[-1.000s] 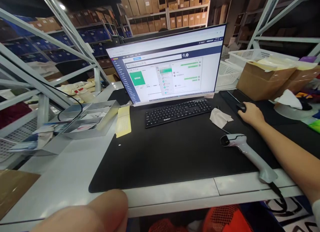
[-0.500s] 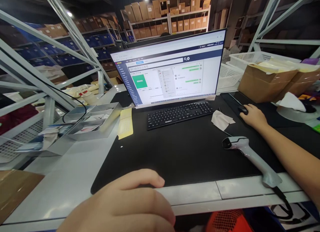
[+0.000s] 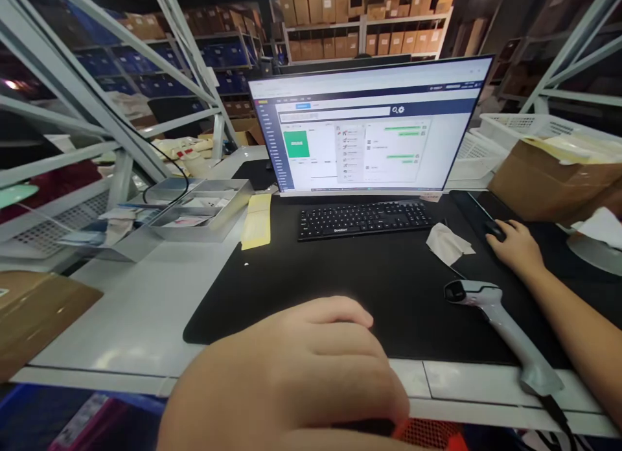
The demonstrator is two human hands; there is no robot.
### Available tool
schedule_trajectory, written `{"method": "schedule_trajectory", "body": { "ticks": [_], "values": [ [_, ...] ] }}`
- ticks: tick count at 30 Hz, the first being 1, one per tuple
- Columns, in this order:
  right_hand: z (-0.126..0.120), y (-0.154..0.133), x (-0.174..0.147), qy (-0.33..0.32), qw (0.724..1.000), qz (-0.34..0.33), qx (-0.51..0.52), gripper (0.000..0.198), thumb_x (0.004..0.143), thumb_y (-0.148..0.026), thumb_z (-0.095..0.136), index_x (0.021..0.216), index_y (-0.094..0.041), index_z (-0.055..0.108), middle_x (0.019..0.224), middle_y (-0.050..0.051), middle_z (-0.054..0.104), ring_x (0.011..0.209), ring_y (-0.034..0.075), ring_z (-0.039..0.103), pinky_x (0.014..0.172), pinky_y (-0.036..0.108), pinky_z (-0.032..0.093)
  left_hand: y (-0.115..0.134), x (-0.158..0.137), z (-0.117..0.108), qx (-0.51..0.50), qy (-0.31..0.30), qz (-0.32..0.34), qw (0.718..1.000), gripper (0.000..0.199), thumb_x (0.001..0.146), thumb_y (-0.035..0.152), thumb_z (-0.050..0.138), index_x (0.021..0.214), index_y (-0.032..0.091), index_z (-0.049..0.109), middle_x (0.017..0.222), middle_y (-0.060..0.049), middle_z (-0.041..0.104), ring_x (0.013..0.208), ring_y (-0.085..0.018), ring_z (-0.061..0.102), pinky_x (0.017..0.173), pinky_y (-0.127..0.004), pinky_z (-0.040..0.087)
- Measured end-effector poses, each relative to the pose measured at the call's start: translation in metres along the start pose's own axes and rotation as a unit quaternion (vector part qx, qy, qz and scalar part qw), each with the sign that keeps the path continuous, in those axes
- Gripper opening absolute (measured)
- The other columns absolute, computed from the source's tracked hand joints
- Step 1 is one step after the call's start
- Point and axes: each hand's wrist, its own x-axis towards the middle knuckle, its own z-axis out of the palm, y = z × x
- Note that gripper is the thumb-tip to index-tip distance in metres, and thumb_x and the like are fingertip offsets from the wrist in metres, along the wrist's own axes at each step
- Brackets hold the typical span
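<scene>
Resting on the mouse (image 3: 494, 229), your right hand (image 3: 519, 249) lies cupped over it, fingers curled, right of the keyboard (image 3: 365, 218). Your left hand (image 3: 296, 373) hangs loosely curled, holding nothing, near of the keyboard over the mat (image 3: 340, 289) edge; contact with the mat cannot be told. Scanner (image 3: 500, 321) lies near-right of the keyboard, just beside your right forearm, its handle overhanging the mat. Crumpled paper (image 3: 448, 242) sits between keyboard and mouse. Risk: a forearm sweep could knock the scanner off the desk; paper could snag the mouse.
</scene>
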Motion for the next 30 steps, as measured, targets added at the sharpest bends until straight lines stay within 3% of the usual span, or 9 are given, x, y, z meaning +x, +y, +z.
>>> {"method": "schedule_trajectory", "body": {
  "ticks": [4, 9, 12, 18, 25, 30],
  "values": [
    [0.005, 0.008, 0.005, -0.002, 1.0, -0.002, -0.02, 0.059, 0.1, -0.05, 0.051, 0.149, -0.017, 0.059, 0.159, 0.016, 0.045, 0.145, 0.033, 0.046, 0.121, 0.043, 0.039, -0.011, -0.006, -0.003, -0.049, -0.045, 0.027, 0.997, 0.011, 0.099, 0.028, 0.069, 0.109, 0.027, 0.073, 0.089, 0.003, 0.072, 0.083, -0.011, 0.07, 0.108, -0.028, 0.053],
    [0.01, 0.016, 0.009, -0.005, 1.0, -0.004, -0.026, 0.059, 0.101, -0.052, 0.05, 0.149, -0.019, 0.06, 0.16, 0.017, 0.044, 0.144, 0.034, 0.047, 0.121, 0.043, 0.039, -0.001, -0.003, 0.006, -0.046, -0.009, -0.076, 0.996, 0.014, 0.1, 0.024, 0.065, 0.09, 0.024, 0.075, 0.077, 0.002, 0.071, 0.072, -0.011, 0.067, 0.105, -0.029, 0.055],
    [0.009, 0.013, 0.008, -0.009, 1.0, -0.001, -0.029, 0.058, 0.101, -0.05, 0.051, 0.148, -0.018, 0.061, 0.16, 0.017, 0.044, 0.144, 0.035, 0.048, 0.12, 0.044, 0.039, 0.002, 0.0, 0.008, -0.058, 0.012, -0.1, 0.993, 0.019, 0.101, 0.027, 0.063, 0.087, 0.024, 0.074, 0.076, 0.003, 0.071, 0.069, -0.011, 0.066, 0.104, -0.028, 0.055],
    [0.001, 0.002, 0.003, -0.021, 0.999, 0.013, -0.032, 0.054, 0.101, -0.046, 0.05, 0.147, -0.02, 0.062, 0.161, 0.014, 0.044, 0.143, 0.034, 0.049, 0.121, 0.043, 0.039, -0.005, 0.0, 0.001, -0.083, -0.019, -0.05, 0.995, 0.019, 0.099, 0.04, 0.067, 0.094, 0.023, 0.075, 0.078, 0.0, 0.072, 0.073, -0.014, 0.068, 0.103, -0.029, 0.057],
    [0.0, 0.002, 0.004, -0.012, 0.999, 0.008, -0.029, 0.054, 0.1, -0.047, 0.051, 0.145, -0.02, 0.064, 0.159, 0.014, 0.046, 0.143, 0.033, 0.049, 0.12, 0.041, 0.04, 0.002, 0.005, 0.004, -0.046, 0.021, -0.032, 0.998, 0.026, 0.104, 0.019, 0.057, 0.084, 0.023, 0.072, 0.083, 0.004, 0.071, 0.077, -0.008, 0.067, 0.105, -0.024, 0.053],
    [0.001, 0.005, 0.006, -0.016, 0.999, 0.005, -0.029, 0.055, 0.101, -0.048, 0.051, 0.146, -0.019, 0.063, 0.159, 0.014, 0.046, 0.143, 0.034, 0.049, 0.121, 0.041, 0.038, 0.002, 0.008, 0.003, -0.026, 0.033, 0.01, 0.999, 0.026, 0.105, 0.035, 0.059, 0.085, 0.024, 0.073, 0.086, 0.003, 0.07, 0.078, -0.009, 0.065, 0.104, -0.027, 0.053]
  ]
}}
